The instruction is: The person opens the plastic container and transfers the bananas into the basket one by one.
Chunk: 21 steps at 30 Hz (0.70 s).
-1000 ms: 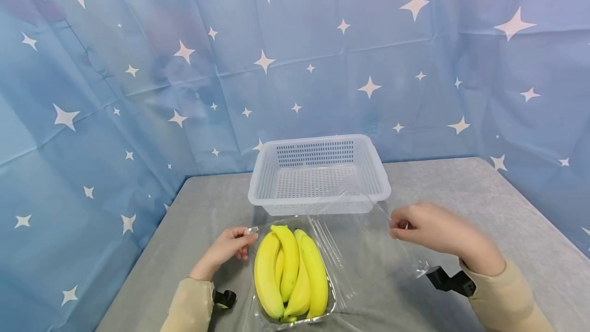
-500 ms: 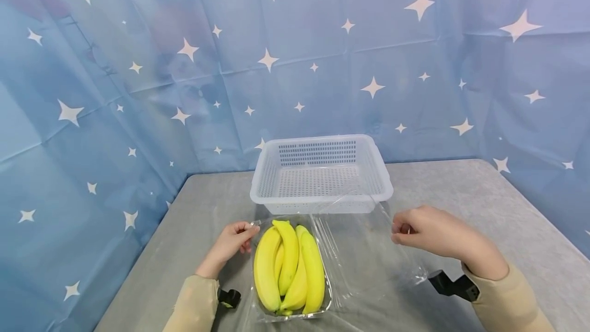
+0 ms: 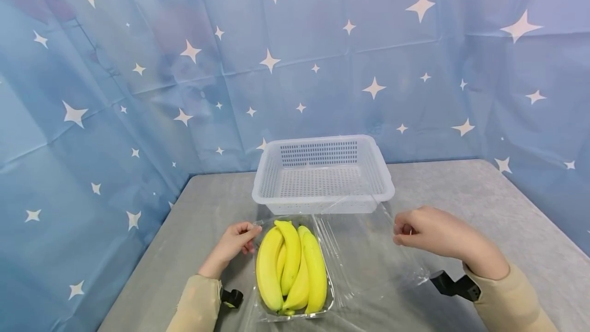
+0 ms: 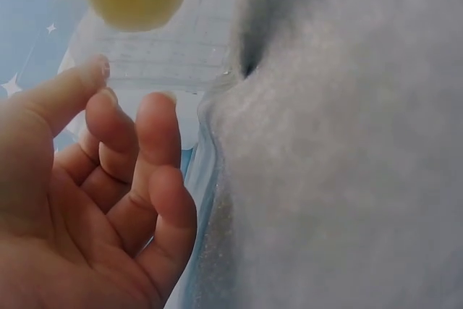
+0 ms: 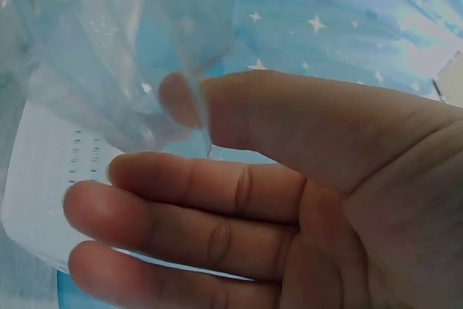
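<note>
Several yellow bananas lie side by side in a clear plastic tray at the near middle of the head view. A sheet of clear plastic film spreads over the tray and out to its right, with creases beside the tray's right edge. At the upper left of the tray, my left hand pinches the film's edge between thumb and forefinger. My right hand, farther right, pinches the opposite side of the film. In the right wrist view the film passes by the thumb and forefinger, the other fingers loosely bent below.
Directly behind the tray stands a white perforated plastic basket with nothing in it. A grey cloth-like surface covers the table. Blue curtain with white stars hangs behind and to the left. Black wrist cameras sit on both sleeves.
Both hands keep their pinch on the film. My left hand has shifted slightly right and nearer the tray's corner; the right hand has hardly moved. The whole view has drifted a little.
</note>
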Each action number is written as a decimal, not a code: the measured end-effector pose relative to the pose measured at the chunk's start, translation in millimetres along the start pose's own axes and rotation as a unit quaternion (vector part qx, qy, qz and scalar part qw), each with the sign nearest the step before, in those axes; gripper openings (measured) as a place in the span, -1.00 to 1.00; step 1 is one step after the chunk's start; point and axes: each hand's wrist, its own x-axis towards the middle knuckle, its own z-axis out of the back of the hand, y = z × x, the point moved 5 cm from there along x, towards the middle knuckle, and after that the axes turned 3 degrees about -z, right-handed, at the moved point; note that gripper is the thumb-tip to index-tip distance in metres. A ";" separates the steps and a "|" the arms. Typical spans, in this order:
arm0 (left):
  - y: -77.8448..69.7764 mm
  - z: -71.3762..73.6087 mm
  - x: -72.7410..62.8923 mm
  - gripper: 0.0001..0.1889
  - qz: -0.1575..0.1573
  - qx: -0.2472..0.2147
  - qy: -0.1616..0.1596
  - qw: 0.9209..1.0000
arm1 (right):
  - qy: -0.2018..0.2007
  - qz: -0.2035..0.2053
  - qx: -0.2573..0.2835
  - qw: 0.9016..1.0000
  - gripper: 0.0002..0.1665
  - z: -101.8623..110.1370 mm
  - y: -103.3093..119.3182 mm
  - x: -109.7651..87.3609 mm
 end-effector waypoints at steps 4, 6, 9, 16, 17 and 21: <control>-2.4 -0.3 -2.4 -0.65 0.003 -0.005 0.013 1.000 | 0.005 0.010 -0.002 1.000 -0.79 -3.0 -2.3 -0.8; -6.1 -1.3 -3.9 -0.66 0.003 -0.005 0.020 1.000 | 0.008 0.011 -0.003 1.000 -0.78 -5.3 -4.5 -1.7; -11.5 -2.5 -5.8 -0.67 0.004 -0.002 0.024 1.000 | 0.011 0.009 -0.002 1.000 -0.77 -8.5 -7.8 -3.2; -6.9 -3.9 1.6 -0.66 -0.004 0.008 0.016 1.000 | 0.018 0.017 0.005 1.000 -0.78 -12.8 -15.7 -8.9; -6.1 -4.3 2.9 -0.65 -0.006 0.007 0.017 1.000 | 0.020 0.016 0.005 1.000 -0.76 -13.8 -17.1 -9.8; -5.4 -4.7 6.5 -0.65 -0.010 0.013 0.020 1.000 | 0.021 0.010 -0.013 1.000 -0.67 -19.5 -22.6 -12.4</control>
